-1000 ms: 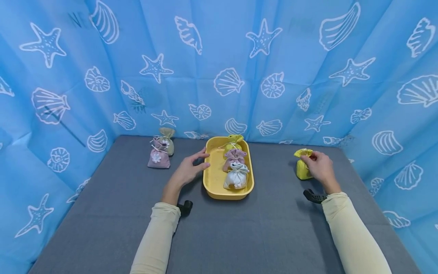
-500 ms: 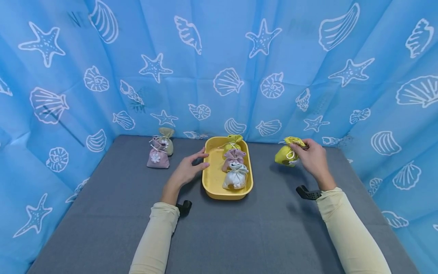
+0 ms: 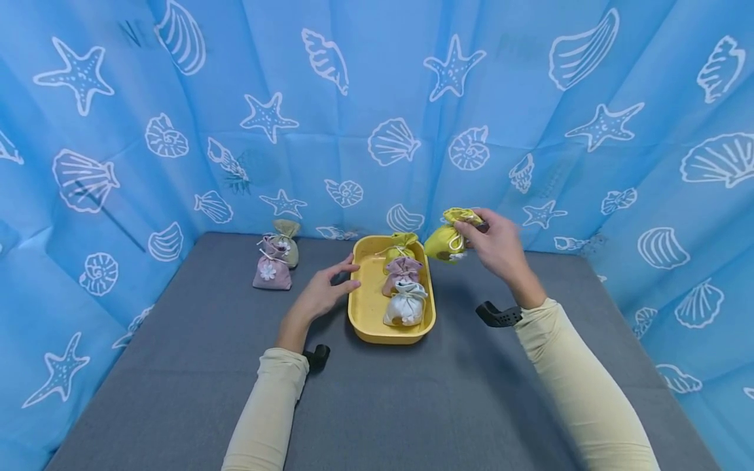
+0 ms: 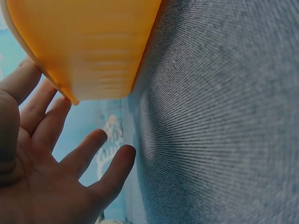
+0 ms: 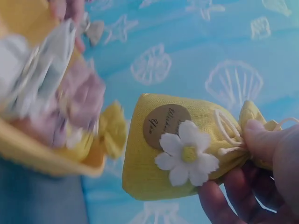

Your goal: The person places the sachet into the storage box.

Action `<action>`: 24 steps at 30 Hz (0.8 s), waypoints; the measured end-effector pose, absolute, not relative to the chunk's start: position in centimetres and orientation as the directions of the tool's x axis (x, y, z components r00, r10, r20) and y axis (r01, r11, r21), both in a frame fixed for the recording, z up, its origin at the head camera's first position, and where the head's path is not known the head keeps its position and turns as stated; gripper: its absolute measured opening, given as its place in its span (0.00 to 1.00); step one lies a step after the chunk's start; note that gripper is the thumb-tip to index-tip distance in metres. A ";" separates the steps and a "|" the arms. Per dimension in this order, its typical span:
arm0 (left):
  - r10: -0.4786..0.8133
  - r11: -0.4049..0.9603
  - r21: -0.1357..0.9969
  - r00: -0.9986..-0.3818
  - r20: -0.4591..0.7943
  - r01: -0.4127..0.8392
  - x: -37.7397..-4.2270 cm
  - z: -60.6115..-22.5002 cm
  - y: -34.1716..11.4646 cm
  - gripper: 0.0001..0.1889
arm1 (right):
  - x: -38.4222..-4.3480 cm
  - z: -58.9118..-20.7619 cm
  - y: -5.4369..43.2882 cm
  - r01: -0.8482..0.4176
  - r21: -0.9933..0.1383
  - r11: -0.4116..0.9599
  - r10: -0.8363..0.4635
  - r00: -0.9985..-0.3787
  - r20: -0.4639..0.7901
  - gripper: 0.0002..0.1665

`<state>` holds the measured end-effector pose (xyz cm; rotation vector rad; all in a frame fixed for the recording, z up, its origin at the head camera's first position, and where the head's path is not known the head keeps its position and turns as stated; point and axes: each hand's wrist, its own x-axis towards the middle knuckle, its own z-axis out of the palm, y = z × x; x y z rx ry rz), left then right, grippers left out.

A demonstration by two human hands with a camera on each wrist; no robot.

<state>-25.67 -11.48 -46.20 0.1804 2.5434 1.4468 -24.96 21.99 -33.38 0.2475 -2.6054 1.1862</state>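
My right hand point(image 3: 497, 245) pinches a yellow drawstring pouch point(image 5: 173, 147) by its gathered neck. The pouch hangs in the air just right of the tray's far end; a white flower and a round brown label show on it in the right wrist view. My left hand point(image 3: 323, 291) rests its fingertips at the left rim of the yellow tray point(image 3: 366, 327), fingers spread and mostly straight. Along the tray's right side stand a yellow pouch point(image 3: 402, 247), a pink pouch point(image 3: 403, 273) and a white pouch point(image 3: 405, 306), one behind another.
At the back left of the grey table point(image 3: 377, 405) stand a pink pouch with a white flower point(image 3: 272, 273) and an olive-beige pouch point(image 3: 288, 242) behind it. A blue shell-print curtain point(image 3: 330, 118) rises along the back and both sides.
My right hand has lifted the yellow pouch off the table at the right and carried it leftward to beside the tray, tilting it. The left hand and tray stay where they were.
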 end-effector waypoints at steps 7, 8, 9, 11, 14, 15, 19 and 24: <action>0.204 0.518 0.855 -0.971 -0.124 0.000 -25.7 -46.4 -11.6 0.22 | -26.5 -32.3 18.1 -0.278 -0.754 0.595 -0.113 -0.958 0.263 0.23; 0.206 0.516 0.856 -0.971 -0.123 0.002 -25.7 -46.4 -11.6 0.22 | -26.7 -32.2 17.6 -0.278 -0.760 0.587 -0.126 -0.959 0.254 0.22; 0.209 0.514 0.858 -0.971 -0.119 0.005 -25.8 -46.4 -11.6 0.22 | -26.9 -32.2 17.1 -0.278 -0.765 0.581 -0.135 -0.960 0.246 0.22; 0.215 0.510 0.860 -0.971 -0.110 0.015 -25.9 -46.4 -11.7 0.23 | -27.4 -32.1 16.0 -0.275 -0.771 0.574 -0.150 -0.961 0.231 0.21; 0.226 0.502 0.864 -0.970 -0.092 0.035 -26.0 -46.4 -12.0 0.23 | -28.3 -32.1 14.2 -0.277 -0.758 0.590 -0.165 -0.961 0.223 0.18; 0.227 0.501 0.865 -0.970 -0.087 0.040 -26.1 -46.4 -12.0 0.24 | -28.6 -32.2 13.6 -0.276 -0.750 0.601 -0.167 -0.961 0.220 0.18; 0.227 0.499 0.866 -0.971 -0.079 0.046 -26.0 -46.3 -12.1 0.24 | -29.4 -32.8 11.7 -0.275 -0.697 0.662 -0.181 -0.961 0.207 0.16; 0.223 0.499 0.866 -0.971 -0.089 0.036 -26.0 -46.4 -11.9 0.26 | -30.1 -33.7 10.4 -0.268 -0.621 0.737 -0.216 -0.963 0.159 0.17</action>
